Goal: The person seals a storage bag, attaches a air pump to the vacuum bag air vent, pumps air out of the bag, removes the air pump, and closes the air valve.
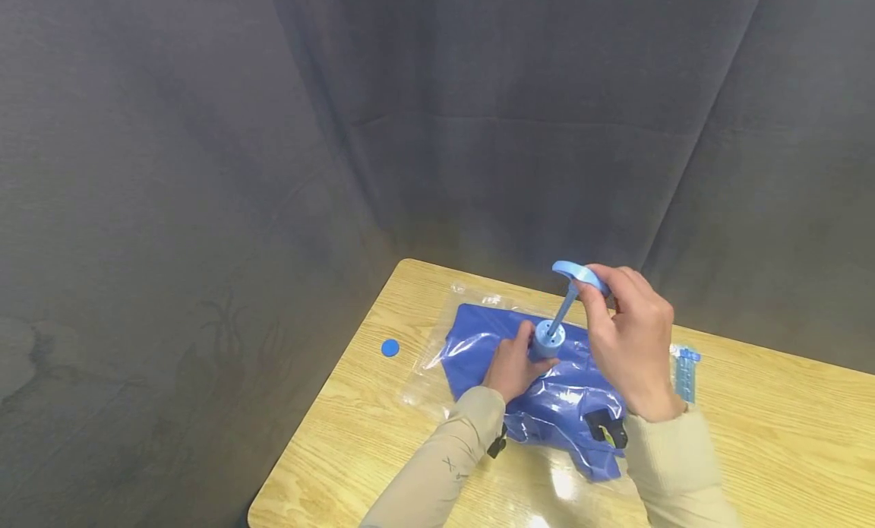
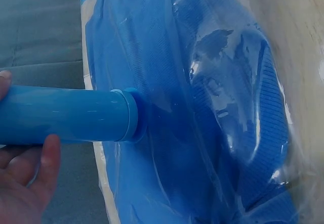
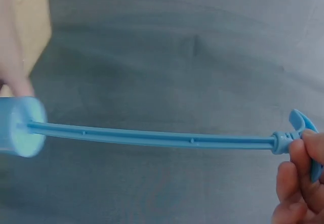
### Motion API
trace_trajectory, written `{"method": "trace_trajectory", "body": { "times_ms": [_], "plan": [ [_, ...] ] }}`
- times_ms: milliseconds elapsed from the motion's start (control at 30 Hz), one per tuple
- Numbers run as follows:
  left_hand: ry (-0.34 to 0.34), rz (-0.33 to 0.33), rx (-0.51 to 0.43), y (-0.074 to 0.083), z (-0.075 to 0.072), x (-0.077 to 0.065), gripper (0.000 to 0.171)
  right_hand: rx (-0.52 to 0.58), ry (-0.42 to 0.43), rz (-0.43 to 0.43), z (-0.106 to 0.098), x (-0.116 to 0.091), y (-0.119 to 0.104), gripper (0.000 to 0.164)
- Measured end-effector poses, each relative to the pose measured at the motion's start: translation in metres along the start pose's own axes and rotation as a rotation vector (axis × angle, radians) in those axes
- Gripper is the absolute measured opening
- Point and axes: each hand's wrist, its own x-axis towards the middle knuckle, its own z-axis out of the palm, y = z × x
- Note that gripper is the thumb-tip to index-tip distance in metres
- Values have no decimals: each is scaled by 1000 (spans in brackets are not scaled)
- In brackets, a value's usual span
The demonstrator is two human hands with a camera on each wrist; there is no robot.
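Pump (image 1: 546, 347): coloured light blue
Bagged fabric (image 1: 475, 338): coloured deep blue, finely ribbed
Disc (image 1: 390, 348): coloured bright blue
Tabletop, lower frame (image 1: 786, 429): patterned with yellowish wood grain
Curtain (image 1: 519, 64): coloured dark grey

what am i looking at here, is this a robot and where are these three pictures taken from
No robot: these are a person's bare hands. The wide picture comes from a camera on the head, the other two from one on each wrist. The left hand has its grip around the tube of a light blue pump; the right hand has its grip on the handle, with a long rod between. On the wooden table lie a clear plastic bag with blue cloth inside and, beside it, a small blue disc.
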Motion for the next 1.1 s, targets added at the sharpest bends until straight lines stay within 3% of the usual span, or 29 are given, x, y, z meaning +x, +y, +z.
{"method": "trace_trajectory", "body": {
  "times_ms": [200, 367, 1100],
  "plan": [
    [11, 12, 3, 1, 0, -1, 48, 37, 56, 12, -6, 4, -8, 12],
    [29, 38, 3, 1, 0, -1, 49, 39, 37, 28, -6, 4, -6, 12],
    [-14, -12, 5, 0, -2, 1, 47, 34, -57, 92, -4, 6, -6, 13]
  ]
}}
